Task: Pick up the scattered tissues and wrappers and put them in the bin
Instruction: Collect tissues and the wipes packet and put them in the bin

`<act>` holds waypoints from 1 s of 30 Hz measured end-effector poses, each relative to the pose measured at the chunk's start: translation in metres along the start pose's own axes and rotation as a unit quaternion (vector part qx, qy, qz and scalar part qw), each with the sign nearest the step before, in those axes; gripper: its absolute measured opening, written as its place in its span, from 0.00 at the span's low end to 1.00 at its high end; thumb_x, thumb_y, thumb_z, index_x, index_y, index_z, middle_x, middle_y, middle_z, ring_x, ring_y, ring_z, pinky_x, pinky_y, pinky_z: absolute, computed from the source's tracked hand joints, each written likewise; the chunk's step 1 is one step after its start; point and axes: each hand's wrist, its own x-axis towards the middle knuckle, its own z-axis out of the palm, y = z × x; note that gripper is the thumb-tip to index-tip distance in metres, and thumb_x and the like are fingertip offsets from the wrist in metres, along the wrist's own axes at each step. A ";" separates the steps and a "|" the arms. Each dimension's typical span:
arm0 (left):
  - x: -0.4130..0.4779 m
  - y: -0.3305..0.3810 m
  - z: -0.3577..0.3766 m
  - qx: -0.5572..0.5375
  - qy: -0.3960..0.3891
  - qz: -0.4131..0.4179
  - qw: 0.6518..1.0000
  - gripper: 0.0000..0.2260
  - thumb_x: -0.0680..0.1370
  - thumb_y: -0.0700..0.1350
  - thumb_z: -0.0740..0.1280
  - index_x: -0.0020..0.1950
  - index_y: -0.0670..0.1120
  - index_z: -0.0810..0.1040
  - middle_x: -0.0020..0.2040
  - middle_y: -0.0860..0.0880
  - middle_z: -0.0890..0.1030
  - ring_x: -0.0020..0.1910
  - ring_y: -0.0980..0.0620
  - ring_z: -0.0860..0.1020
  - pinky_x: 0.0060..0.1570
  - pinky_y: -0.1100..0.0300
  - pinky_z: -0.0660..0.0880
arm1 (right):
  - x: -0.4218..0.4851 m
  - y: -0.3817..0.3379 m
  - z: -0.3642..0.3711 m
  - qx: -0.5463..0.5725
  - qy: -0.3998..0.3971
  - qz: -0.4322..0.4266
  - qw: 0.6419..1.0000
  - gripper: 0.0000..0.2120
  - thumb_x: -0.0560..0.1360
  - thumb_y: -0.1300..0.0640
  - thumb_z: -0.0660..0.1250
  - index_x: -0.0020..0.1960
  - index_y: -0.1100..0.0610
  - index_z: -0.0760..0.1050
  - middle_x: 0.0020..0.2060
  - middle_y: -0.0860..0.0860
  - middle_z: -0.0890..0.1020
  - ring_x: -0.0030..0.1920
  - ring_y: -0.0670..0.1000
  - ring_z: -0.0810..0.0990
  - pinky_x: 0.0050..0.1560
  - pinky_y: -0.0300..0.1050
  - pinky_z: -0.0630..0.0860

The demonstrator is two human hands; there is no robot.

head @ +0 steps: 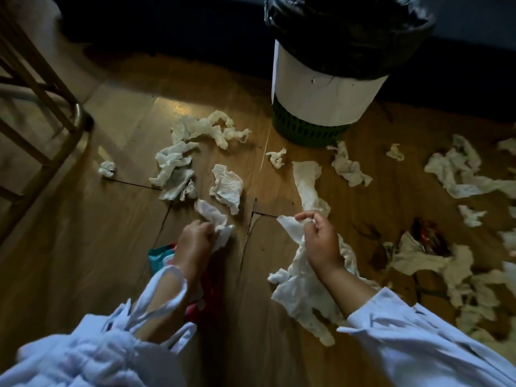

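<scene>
In the head view our left hand (195, 241) pinches a small tissue (213, 216) low over the floor (83, 247), fingers curled round its near end; we cannot tell whether it is clear of the boards. Our right hand (321, 243) grips the top of a long tissue (296, 286) between thumb and fingertips, its crumpled tail hanging below the wrist. The bin (326, 93) stands ahead, beyond both hands, with a black liner over its rim. Loose tissues (178, 166) lie between us and the bin and well off to the right. A teal wrapper (160, 255) shows under our left forearm, and a dark wrapper (430, 238) lies among the paper on the right. To do this well, we judge we should bunch each tissue into the palm so no tail drags, then let go only over the liner's mouth, since light paper may drift outside.
</scene>
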 end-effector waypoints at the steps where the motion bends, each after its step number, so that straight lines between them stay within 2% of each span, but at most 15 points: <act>1: -0.004 0.006 0.000 -0.048 0.020 0.000 0.999 0.10 0.77 0.46 0.64 0.44 0.41 0.80 0.45 0.42 0.78 0.46 0.43 0.76 0.43 0.57 0.69 | 0.000 -0.001 -0.002 0.031 0.014 0.029 0.999 0.09 0.78 0.62 0.57 0.47 0.57 0.76 0.43 0.50 0.79 0.45 0.48 0.77 0.40 0.27 0.72; 3: -0.012 0.030 -0.007 -0.188 0.038 -0.044 0.980 0.12 0.78 0.50 0.63 0.38 0.46 0.78 0.37 0.46 0.78 0.39 0.49 0.76 0.38 0.59 0.69 | 0.000 -0.006 -0.003 0.096 0.036 0.084 0.991 0.08 0.78 0.56 0.60 0.49 0.56 0.77 0.43 0.48 0.81 0.48 0.48 0.79 0.44 0.32 0.76; 6: -0.024 0.071 -0.016 -0.421 0.022 -0.137 0.896 0.16 0.79 0.52 0.60 0.36 0.45 0.76 0.28 0.52 0.76 0.27 0.58 0.74 0.27 0.66 0.70 | -0.001 -0.013 0.003 0.252 0.049 0.215 0.942 0.07 0.76 0.51 0.64 0.47 0.53 0.79 0.45 0.53 0.83 0.50 0.54 0.82 0.55 0.54 0.78; 7: -0.027 0.081 -0.017 -0.469 0.000 -0.164 0.868 0.16 0.79 0.52 0.59 0.38 0.44 0.76 0.29 0.52 0.78 0.28 0.59 0.75 0.27 0.68 0.71 | -0.002 -0.020 0.004 0.308 0.046 0.255 0.915 0.07 0.76 0.52 0.65 0.47 0.54 0.79 0.46 0.55 0.83 0.51 0.56 0.82 0.56 0.57 0.77; 10: -0.034 0.106 -0.015 -0.570 -0.062 -0.237 0.784 0.14 0.80 0.48 0.59 0.57 0.41 0.77 0.49 0.40 0.81 0.39 0.48 0.81 0.35 0.60 0.79 | -0.008 -0.038 0.010 0.392 0.015 0.298 0.870 0.12 0.77 0.53 0.62 0.55 0.59 0.76 0.46 0.58 0.82 0.49 0.59 0.81 0.54 0.60 0.77; 12: -0.037 0.118 -0.012 -0.575 -0.085 -0.275 0.766 0.14 0.81 0.46 0.57 0.57 0.39 0.76 0.44 0.41 0.82 0.35 0.45 0.82 0.33 0.58 0.80 | -0.013 -0.045 0.016 0.401 -0.005 0.294 0.868 0.14 0.78 0.54 0.61 0.58 0.60 0.75 0.46 0.57 0.82 0.46 0.56 0.82 0.51 0.56 0.78; 14: -0.039 0.124 -0.005 -0.563 -0.101 -0.275 0.773 0.11 0.81 0.45 0.56 0.48 0.44 0.77 0.30 0.47 0.80 0.26 0.54 0.79 0.25 0.63 0.75 | -0.020 -0.047 0.021 0.402 -0.042 0.283 0.870 0.18 0.76 0.49 0.61 0.60 0.59 0.75 0.49 0.58 0.83 0.48 0.57 0.83 0.55 0.55 0.78; 16: -0.039 0.128 0.002 -0.532 -0.101 -0.266 0.798 0.10 0.80 0.50 0.57 0.53 0.46 0.74 0.40 0.46 0.81 0.38 0.52 0.80 0.35 0.58 0.77 | -0.028 -0.045 0.027 0.383 -0.085 0.273 0.878 0.23 0.72 0.42 0.63 0.61 0.56 0.74 0.52 0.57 0.83 0.53 0.56 0.82 0.58 0.56 0.76; 18: -0.040 0.131 0.005 -0.521 -0.110 -0.278 0.800 0.19 0.78 0.61 0.56 0.62 0.50 0.69 0.56 0.43 0.78 0.52 0.46 0.78 0.48 0.51 0.77 | -0.033 -0.039 0.034 0.317 -0.079 0.269 0.906 0.22 0.71 0.43 0.66 0.62 0.49 0.71 0.53 0.52 0.81 0.55 0.54 0.80 0.60 0.56 0.75; 20: -0.040 0.136 0.002 -0.558 -0.159 -0.295 0.759 0.32 0.74 0.70 0.48 0.70 0.51 0.65 0.67 0.45 0.72 0.64 0.41 0.72 0.62 0.46 0.70 | -0.034 -0.031 0.038 0.266 -0.033 0.279 0.922 0.21 0.72 0.49 0.68 0.64 0.49 0.69 0.56 0.52 0.80 0.56 0.54 0.79 0.60 0.57 0.75; 22: -0.042 0.136 -0.005 -0.592 -0.168 -0.274 0.739 0.37 0.72 0.71 0.45 0.74 0.51 0.57 0.69 0.48 0.67 0.70 0.39 0.65 0.66 0.44 0.64 | -0.029 -0.028 0.035 0.244 -0.016 0.301 0.922 0.21 0.74 0.53 0.67 0.65 0.53 0.69 0.57 0.56 0.80 0.54 0.54 0.80 0.55 0.53 0.78; 24: -0.039 0.121 -0.009 -0.538 -0.111 -0.240 0.800 0.37 0.71 0.71 0.47 0.74 0.52 0.53 0.72 0.44 0.64 0.69 0.40 0.67 0.65 0.42 0.66 | -0.020 -0.029 0.026 0.234 -0.005 0.308 0.922 0.21 0.75 0.54 0.66 0.66 0.57 0.68 0.57 0.57 0.79 0.51 0.53 0.80 0.47 0.47 0.80; 26: -0.033 0.094 -0.010 -0.449 -0.012 -0.242 0.860 0.29 0.76 0.63 0.55 0.72 0.50 0.56 0.69 0.41 0.67 0.62 0.44 0.71 0.60 0.46 0.71 | -0.008 -0.031 0.016 0.225 0.004 0.302 0.926 0.22 0.75 0.53 0.65 0.67 0.58 0.68 0.58 0.56 0.79 0.53 0.54 0.79 0.52 0.50 0.79; 28: -0.033 0.062 -0.012 -0.336 0.074 -0.307 0.887 0.26 0.76 0.51 0.65 0.71 0.49 0.58 0.68 0.41 0.68 0.60 0.45 0.71 0.58 0.48 0.71 | 0.001 -0.034 0.010 0.221 0.004 0.293 0.930 0.24 0.75 0.51 0.65 0.68 0.56 0.66 0.59 0.56 0.77 0.56 0.56 0.78 0.57 0.53 0.76; 30: -0.039 0.027 -0.010 -0.220 0.127 -0.375 0.892 0.32 0.71 0.46 0.72 0.70 0.49 0.59 0.69 0.41 0.65 0.66 0.40 0.65 0.65 0.42 0.65 | 0.005 -0.035 0.011 0.227 0.007 0.288 0.930 0.25 0.75 0.51 0.66 0.69 0.56 0.66 0.59 0.56 0.77 0.57 0.57 0.78 0.57 0.52 0.76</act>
